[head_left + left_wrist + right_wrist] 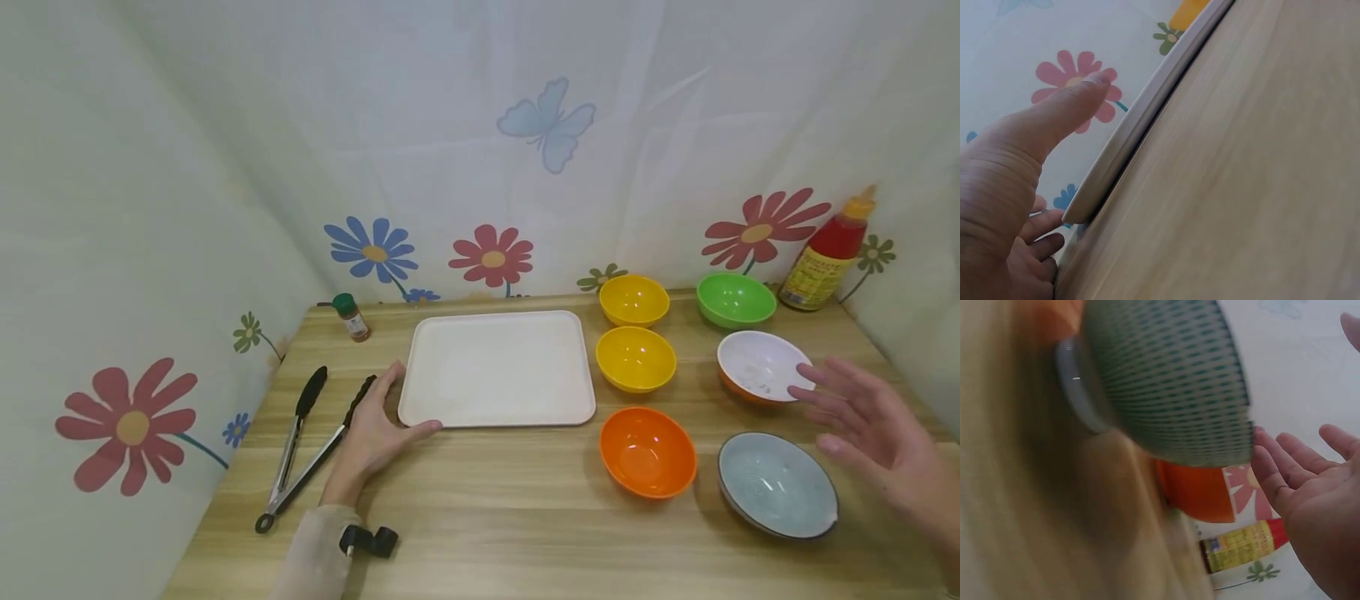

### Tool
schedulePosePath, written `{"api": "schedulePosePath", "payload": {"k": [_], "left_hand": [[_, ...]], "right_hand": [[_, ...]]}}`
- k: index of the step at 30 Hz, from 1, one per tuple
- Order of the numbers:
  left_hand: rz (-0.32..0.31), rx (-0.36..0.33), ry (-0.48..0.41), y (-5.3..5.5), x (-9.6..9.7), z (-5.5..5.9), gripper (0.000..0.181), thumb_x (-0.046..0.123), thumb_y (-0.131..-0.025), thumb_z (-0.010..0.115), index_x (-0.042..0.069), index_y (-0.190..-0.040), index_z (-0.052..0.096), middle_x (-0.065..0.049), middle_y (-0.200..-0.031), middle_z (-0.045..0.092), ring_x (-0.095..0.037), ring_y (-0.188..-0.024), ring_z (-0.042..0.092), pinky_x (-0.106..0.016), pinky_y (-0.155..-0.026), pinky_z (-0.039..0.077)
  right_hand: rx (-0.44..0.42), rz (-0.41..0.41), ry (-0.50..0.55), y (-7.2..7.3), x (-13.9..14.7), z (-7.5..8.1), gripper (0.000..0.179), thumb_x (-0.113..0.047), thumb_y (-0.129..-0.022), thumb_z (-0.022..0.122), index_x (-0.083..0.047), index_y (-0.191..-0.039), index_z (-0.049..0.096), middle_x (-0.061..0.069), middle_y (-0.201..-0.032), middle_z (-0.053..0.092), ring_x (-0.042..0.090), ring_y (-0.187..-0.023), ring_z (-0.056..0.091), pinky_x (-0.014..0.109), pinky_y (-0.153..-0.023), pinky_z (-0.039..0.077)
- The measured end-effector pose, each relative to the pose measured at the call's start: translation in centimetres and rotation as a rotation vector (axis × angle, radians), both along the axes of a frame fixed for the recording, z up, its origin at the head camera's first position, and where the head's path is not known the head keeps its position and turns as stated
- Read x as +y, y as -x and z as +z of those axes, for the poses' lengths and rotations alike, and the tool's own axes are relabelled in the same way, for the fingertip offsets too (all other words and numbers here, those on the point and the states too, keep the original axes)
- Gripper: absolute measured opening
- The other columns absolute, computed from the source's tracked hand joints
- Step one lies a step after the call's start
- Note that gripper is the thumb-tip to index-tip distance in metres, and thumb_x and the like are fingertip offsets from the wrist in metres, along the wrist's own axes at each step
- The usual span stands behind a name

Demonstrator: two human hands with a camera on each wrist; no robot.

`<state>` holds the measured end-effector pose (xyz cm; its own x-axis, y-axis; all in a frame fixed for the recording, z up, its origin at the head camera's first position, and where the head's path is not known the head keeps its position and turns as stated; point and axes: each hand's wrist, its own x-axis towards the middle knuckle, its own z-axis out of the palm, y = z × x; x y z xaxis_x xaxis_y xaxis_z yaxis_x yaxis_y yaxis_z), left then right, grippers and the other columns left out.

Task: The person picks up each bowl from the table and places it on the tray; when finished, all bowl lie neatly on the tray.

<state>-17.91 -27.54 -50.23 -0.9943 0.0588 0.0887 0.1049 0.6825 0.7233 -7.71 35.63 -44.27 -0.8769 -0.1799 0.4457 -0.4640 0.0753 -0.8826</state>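
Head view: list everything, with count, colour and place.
Tray: one, white, centre
Yellow bowls: two, yellow, by tray
Orange bowl: one, orange, front
Green bowl: one, green, back right
White-lined bowl: one, white-orange, right
Grey bowl: one, bluish, front
Sauce bottle: one, red, far right
Jar: one, green-capped, left
Tongs: one, black-silver, left
Table: one, brown, beneath
Backdrop: count unclear, pale, behind
Wrist device: one, black, left
Sleeve: one, beige, left
Left hand: one, bare, tray's edge
Right hand: one, bare, beside bowls

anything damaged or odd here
The grey bowl looks chipped: a pale nick breaks its near right rim, and the right wrist view shows a notch. The white-lined bowl has dark specks inside; whether pattern or dirt is unclear.
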Motion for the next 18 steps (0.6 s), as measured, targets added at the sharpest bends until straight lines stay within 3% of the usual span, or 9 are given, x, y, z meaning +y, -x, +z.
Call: {"api": "schedulePosePath", "payload": {"k": [4,8,13,18], "left_hand": [[-0.022,0.013,0.006,0.2,0.0,-0.1,0.13,0.063,-0.076,0.1,0.018,-0.177,0.031,-0.01,-0.179,0.036,-0.037,-0.167,0.031,-0.066,-0.135,0.027],[-0.034,0.026,0.015,0.3,0.0,-0.1,0.127,0.06,-0.076,0.101,0.016,-0.175,0.034,-0.011,-0.177,0.039,-0.039,-0.164,0.035,-0.067,-0.133,0.03],[-0.029,0.025,0.052,0.2,0.0,-0.2,0.125,0.059,-0.079,0.099,0.014,-0.175,0.033,-0.014,-0.177,0.038,-0.041,-0.164,0.035,-0.066,-0.132,0.032],[-0.025,0.024,0.067,0.1,-0.1,-0.2,0.124,0.057,-0.081,0.099,0.013,-0.176,0.032,-0.016,-0.178,0.037,-0.041,-0.165,0.034,-0.065,-0.133,0.032]], "right_hand": [[-0.049,0.004,-0.027,-0.6,0.2,-1.7,0.094,0.035,-0.091,0.054,0.004,-0.174,0.021,0.006,-0.173,0.046,0.005,-0.145,0.058,0.011,-0.108,0.052],[-0.078,-0.053,-0.132,-1.1,0.3,-3.2,0.101,0.033,-0.088,0.061,0.0,-0.175,0.023,-0.001,-0.172,0.048,0.0,-0.144,0.057,0.006,-0.109,0.046],[-0.112,0.011,-0.139,-2.0,0.0,-4.3,0.108,0.035,-0.082,0.067,0.002,-0.175,0.021,0.005,-0.174,0.046,0.003,-0.15,0.05,0.007,-0.115,0.039],[-0.133,0.042,-0.234,-2.8,-0.3,-4.8,0.114,0.028,-0.077,0.076,0.0,-0.175,0.024,0.005,-0.175,0.043,0.004,-0.151,0.045,0.008,-0.111,0.038]]}}
